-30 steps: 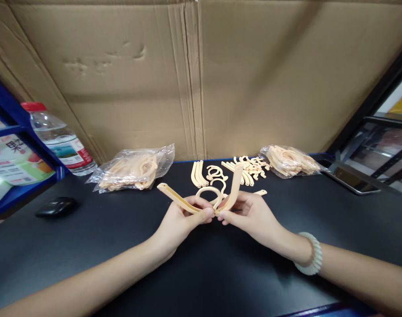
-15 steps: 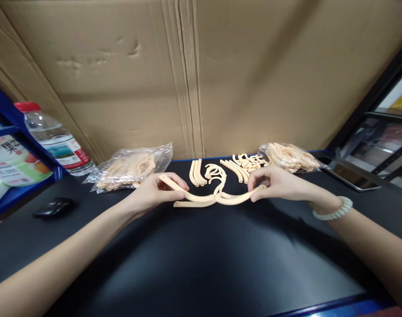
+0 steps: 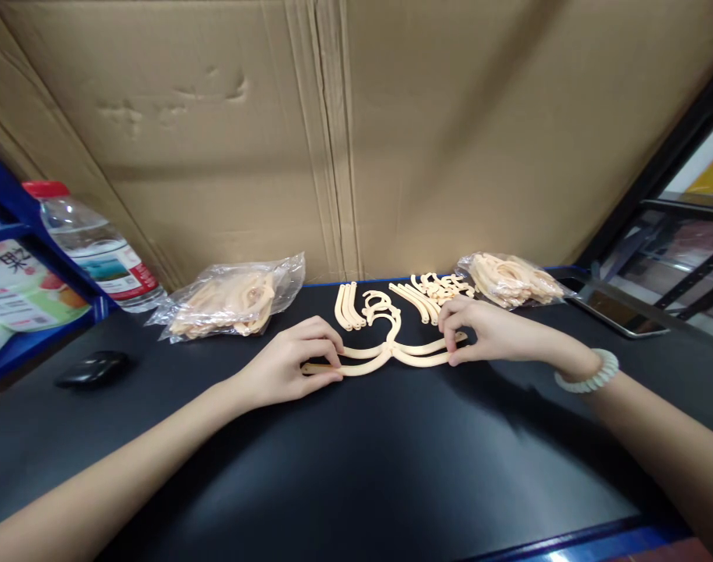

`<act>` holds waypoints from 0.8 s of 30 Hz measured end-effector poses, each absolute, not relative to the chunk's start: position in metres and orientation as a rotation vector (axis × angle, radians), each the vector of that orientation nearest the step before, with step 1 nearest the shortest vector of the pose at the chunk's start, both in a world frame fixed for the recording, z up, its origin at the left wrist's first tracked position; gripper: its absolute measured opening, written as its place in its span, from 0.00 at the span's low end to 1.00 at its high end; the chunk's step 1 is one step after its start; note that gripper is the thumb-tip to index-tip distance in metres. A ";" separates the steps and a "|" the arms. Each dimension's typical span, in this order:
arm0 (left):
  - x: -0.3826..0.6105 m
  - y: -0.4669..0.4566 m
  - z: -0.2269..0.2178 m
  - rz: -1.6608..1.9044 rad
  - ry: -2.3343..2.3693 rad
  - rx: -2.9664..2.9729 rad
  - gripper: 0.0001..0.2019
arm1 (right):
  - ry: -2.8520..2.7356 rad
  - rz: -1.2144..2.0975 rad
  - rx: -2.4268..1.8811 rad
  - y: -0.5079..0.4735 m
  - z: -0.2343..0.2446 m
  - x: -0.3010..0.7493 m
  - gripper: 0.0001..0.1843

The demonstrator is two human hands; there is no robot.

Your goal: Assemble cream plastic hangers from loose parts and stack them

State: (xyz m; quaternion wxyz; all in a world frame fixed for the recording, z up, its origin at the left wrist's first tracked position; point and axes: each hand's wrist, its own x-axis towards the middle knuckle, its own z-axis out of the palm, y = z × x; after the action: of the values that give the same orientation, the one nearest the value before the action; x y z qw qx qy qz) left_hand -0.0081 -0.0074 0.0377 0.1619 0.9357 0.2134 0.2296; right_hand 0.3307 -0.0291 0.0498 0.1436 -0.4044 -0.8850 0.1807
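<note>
A pale cream assembly of curved plastic strips [image 3: 390, 349] lies on the black table, joined at its middle, with a curled hook-like piece [image 3: 380, 300] rising from the joint toward the back. Two curved arms spread to each side. My left hand [image 3: 301, 355] pinches the front left arm near its end, fingers closed; its fingertips also come near the rear left arm. My right hand [image 3: 473, 332] is closed on the right side, thumb and fingers at the ends of the right arms. Some strip ends are hidden behind the fingers.
Behind lie several loose curved strips [image 3: 349, 306], more strips [image 3: 415, 303] and a pile of small pieces [image 3: 444, 286]. Clear bags of parts stand left [image 3: 228, 300] and right [image 3: 512, 279]. A mouse [image 3: 93, 369], bottle [image 3: 102, 250] and phone [image 3: 619, 312] flank them, before a cardboard wall [image 3: 216, 140].
My left hand has shifted from the raised rear left arm to the front left arm, nearer me. The left arms now lie lower. My right hand has barely moved.
</note>
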 end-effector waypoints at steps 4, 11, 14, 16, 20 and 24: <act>-0.010 -0.007 0.036 0.625 0.644 2.640 0.06 | -2.579 0.530 -1.158 -0.030 0.050 0.330 0.08; -0.005 -0.006 0.028 0.713 0.647 2.663 0.08 | -2.538 0.532 -1.253 -0.031 0.051 0.331 0.01; -0.004 -0.006 0.022 0.782 0.652 2.669 0.07 | -2.543 0.472 -1.262 -0.030 0.050 0.332 0.03; -0.003 -0.006 0.018 0.812 0.652 2.675 0.07 | -2.544 0.420 -1.272 -0.030 0.049 0.333 0.03; -0.003 -0.007 0.015 0.814 0.662 2.705 0.08 | -2.530 0.327 -1.320 -0.030 0.046 0.335 0.04; -0.002 -0.009 0.016 0.795 0.684 2.776 0.10 | -2.540 0.294 -1.320 -0.028 0.044 0.336 0.04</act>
State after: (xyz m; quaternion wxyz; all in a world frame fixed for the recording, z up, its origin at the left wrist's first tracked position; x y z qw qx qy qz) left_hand -0.0025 -0.0093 0.0160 0.0871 0.9319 0.2297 0.2670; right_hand 0.3361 -0.0275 0.0435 0.1314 -0.4548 -0.8750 0.1012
